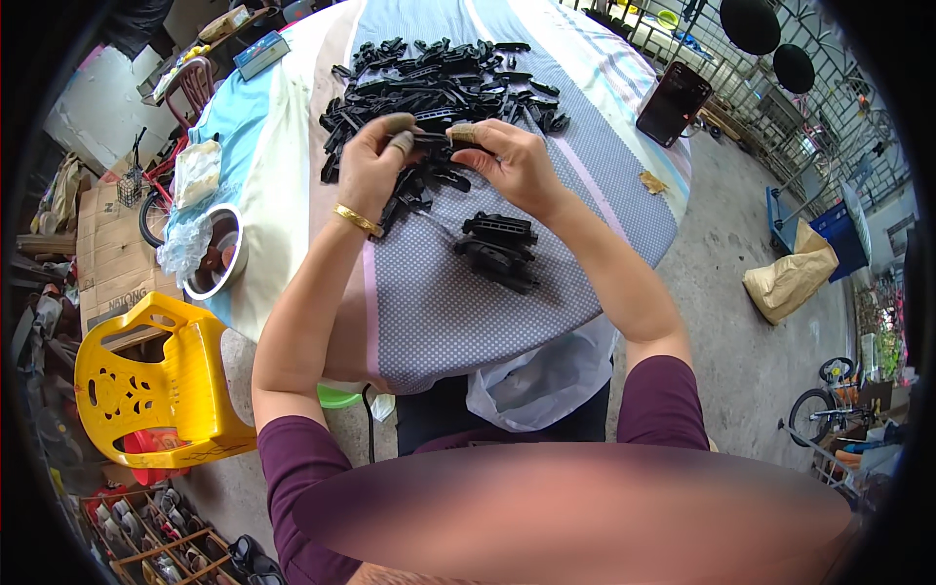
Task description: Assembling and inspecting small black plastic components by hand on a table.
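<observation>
While both hands are pinching one black plastic part (436, 146) over the surface (468, 312), I'm judging: left hand (375, 166), right hand (517, 166) closed; finished stack (499, 252) small, loose pile (439, 83) large.

A cloth-covered round table (419, 312) fills the middle, with a large heap of black plastic parts (439, 83) on its far half and a small stack of joined black plastic pieces (499, 252) nearer, right of centre. Both hands meet between them, the left hand (375, 166) beside the right hand (512, 161), holding a black plastic part (437, 144). A steel bowl (219, 253) sits at the table's left edge, a yellow plastic chair (156, 385) stands on the floor near left, and a dark flat phone (673, 102) lies far right.
</observation>
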A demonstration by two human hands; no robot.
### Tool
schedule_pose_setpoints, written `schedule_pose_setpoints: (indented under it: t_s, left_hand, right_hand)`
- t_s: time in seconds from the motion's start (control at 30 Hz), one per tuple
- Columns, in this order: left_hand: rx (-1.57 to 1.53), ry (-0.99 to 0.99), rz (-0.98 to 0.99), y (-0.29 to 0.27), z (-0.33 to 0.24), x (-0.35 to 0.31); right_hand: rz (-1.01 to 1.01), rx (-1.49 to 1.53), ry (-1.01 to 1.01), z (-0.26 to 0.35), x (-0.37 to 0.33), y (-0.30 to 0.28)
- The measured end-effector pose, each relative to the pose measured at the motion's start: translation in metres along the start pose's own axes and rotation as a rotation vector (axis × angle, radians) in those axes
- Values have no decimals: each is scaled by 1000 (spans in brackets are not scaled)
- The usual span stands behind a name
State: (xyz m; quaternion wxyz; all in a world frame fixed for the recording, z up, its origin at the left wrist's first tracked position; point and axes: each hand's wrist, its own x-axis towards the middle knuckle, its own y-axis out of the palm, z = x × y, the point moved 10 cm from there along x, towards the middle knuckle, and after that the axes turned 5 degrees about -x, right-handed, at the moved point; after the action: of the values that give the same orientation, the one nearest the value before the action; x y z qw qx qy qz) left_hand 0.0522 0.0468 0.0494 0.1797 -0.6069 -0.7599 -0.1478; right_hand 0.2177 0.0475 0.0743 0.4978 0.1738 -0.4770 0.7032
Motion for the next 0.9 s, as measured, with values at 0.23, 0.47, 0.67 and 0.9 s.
schedule_pose_setpoints:
  t_s: [0.23,0.47,0.67,0.9]
  left_hand:
    - [-630,-611,104,50,38,-45]
    - [-572,-548,126,48,44,-46]
    - [-474,-464,115,41,34,-36]
    - [-18,-112,209,39,-5,-24]
  right_hand:
    - [-41,-303,-264,30,-5,-2]
    - [0,-409,-239,37,-9,10]
    - [-32,-311,-227,28,-4,1]
    - [363,301,301,-26,-9,20]
